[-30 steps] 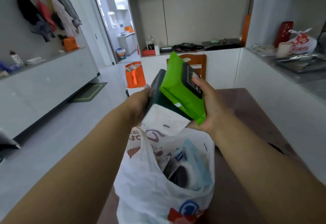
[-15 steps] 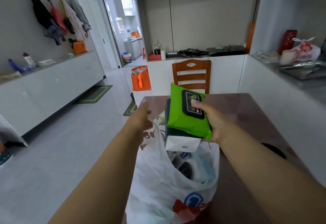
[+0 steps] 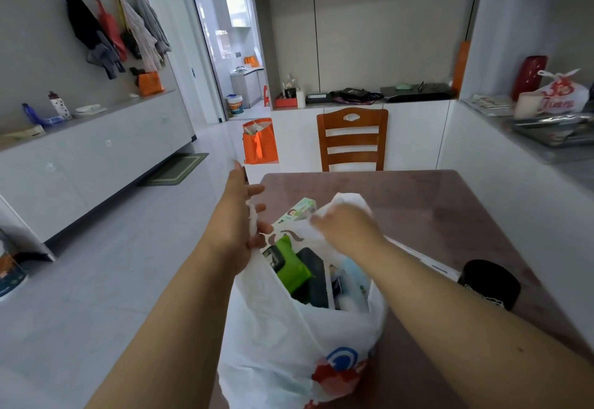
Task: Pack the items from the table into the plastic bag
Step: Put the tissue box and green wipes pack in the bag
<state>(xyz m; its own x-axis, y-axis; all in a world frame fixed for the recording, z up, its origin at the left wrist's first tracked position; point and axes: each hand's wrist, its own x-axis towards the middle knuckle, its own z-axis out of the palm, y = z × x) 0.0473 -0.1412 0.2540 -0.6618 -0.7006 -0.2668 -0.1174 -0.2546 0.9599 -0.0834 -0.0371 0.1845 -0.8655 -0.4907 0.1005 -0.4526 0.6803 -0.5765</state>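
A white plastic bag [image 3: 276,338] with a red and blue print stands at the near left edge of the brown table [image 3: 418,202]. Inside it lie a green wipes pack [image 3: 291,268], a dark pack [image 3: 316,276] and a pale blue item [image 3: 353,280]. My left hand [image 3: 239,215] grips the bag's left handle. My right hand [image 3: 347,225] is blurred and closed on the bag's right handle, which bunches above it. A light green and white box [image 3: 297,212] lies on the table between my hands, behind the bag's rim.
A black round container [image 3: 490,283] stands on the table right of my right forearm. A wooden chair [image 3: 352,138] faces the table's far end. An orange bag [image 3: 258,141] sits on the floor. A white counter [image 3: 514,190] runs along the right.
The green wipes pack and the dark pack left my right hand and now sit inside the bag. Both hands have moved to the bag's handles.
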